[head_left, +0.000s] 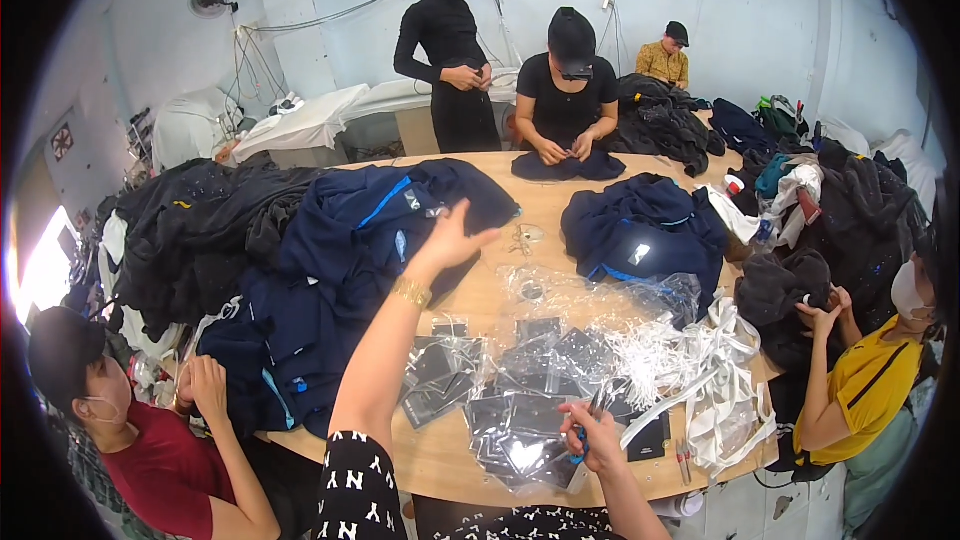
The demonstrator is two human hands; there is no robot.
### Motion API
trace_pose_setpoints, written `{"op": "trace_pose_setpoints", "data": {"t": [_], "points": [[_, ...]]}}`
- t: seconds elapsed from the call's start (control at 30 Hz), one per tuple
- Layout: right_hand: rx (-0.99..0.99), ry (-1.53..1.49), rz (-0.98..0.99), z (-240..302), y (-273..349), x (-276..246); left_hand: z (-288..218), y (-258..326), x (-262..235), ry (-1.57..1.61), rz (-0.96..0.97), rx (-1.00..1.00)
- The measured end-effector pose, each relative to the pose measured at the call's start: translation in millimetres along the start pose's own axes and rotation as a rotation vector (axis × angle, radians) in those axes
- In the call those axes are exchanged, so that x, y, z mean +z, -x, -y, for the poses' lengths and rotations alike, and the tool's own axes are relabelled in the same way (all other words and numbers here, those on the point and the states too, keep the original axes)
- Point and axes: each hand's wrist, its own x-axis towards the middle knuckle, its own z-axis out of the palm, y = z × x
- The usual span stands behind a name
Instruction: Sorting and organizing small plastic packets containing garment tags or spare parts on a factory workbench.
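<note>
My left arm stretches far over the table, and my left hand (452, 240) is open, fingers spread, at the edge of a navy garment (345, 220) with bright blue trim. Whether the fingertips touch the cloth I cannot tell. Close to the table's near edge, my right hand (604, 445) is closed around a pair of scissors (577, 437) with blue handles, blades pointing up and away. Beneath and beside it lie clear plastic packets with dark cards (505, 435). White strings (640, 365) spread out just beyond the scissors.
Another navy garment (640, 225) lies at centre right. Dark clothes (200, 240) are heaped at left. White ribbons (725, 390) and a red-handled tool (684, 460) lie at right. Co-workers in red (165, 480) and yellow (860, 390) flank the wooden table (470, 475); others are beyond it.
</note>
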Motion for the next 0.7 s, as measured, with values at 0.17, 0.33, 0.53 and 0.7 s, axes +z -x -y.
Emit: {"op": "trace_pose_setpoints", "data": {"t": [0.17, 0.33, 0.53, 0.7], "points": [[0.021, -0.027, -0.045, 6, 5, -12, -12, -36, -12, -0.595, 0.164, -0.005], [0.021, -0.057, -0.058, 17, -3, -19, -45, -55, -17, -0.422, 0.6, -0.143], [0.016, -0.082, -0.077, 20, -8, -25, -51, -81, -3, -0.397, 0.433, -0.026], [0.013, -0.101, -0.075, 23, -11, -27, -42, -91, -4, -0.341, 0.295, -0.071]]}}
